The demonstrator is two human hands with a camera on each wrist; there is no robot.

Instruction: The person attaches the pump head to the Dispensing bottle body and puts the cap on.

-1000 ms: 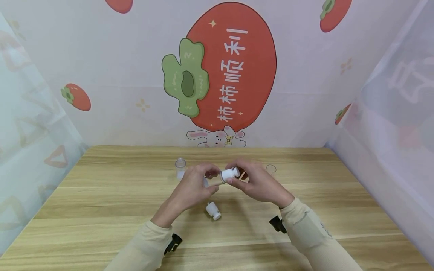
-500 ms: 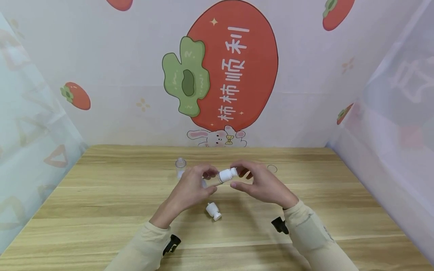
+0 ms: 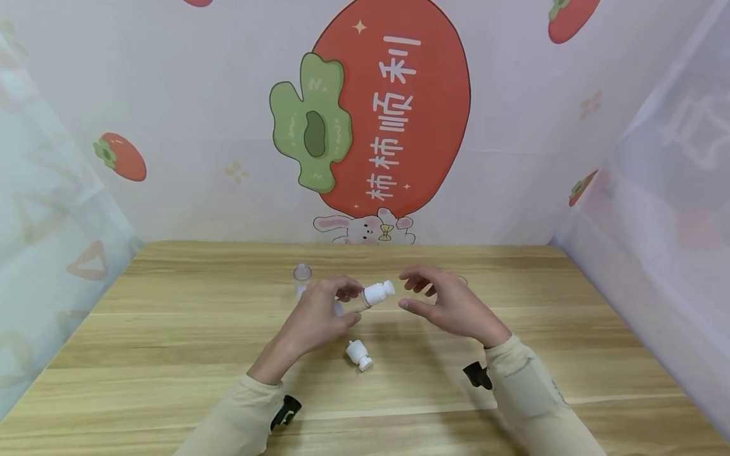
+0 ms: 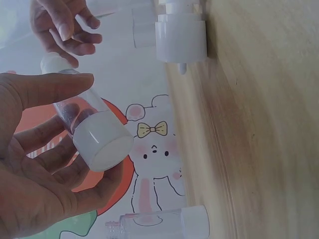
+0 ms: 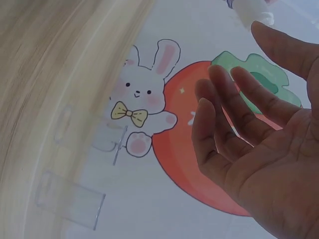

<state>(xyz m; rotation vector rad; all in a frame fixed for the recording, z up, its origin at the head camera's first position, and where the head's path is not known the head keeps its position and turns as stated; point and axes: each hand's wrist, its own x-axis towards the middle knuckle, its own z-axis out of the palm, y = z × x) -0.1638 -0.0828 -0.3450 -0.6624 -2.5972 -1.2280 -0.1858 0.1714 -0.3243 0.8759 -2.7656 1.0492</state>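
My left hand (image 3: 320, 313) grips a small clear bottle (image 4: 102, 142) with a white base, tilted above the table. A white pump top (image 3: 377, 293) sits on the bottle's upper end, pointing right. My right hand (image 3: 453, 303) is held apart to the right of it, fingers loosely bent, with nothing between them in the right wrist view. A second white pump top (image 3: 358, 355) lies on the table below the hands. Behind the left hand stands another clear bottle (image 3: 302, 273) without a pump top, its lower part hidden in the head view.
Clear caps, one cap (image 5: 72, 199) nearer and another cap (image 5: 114, 142) beyond, stand on the table in the right wrist view. The wooden table (image 3: 188, 354) ends at a printed backdrop (image 3: 188, 209), with curtains on both sides.
My right hand has let go of the pump top on the held bottle and drawn away to the right. The left hand with the bottle has shifted slightly left.
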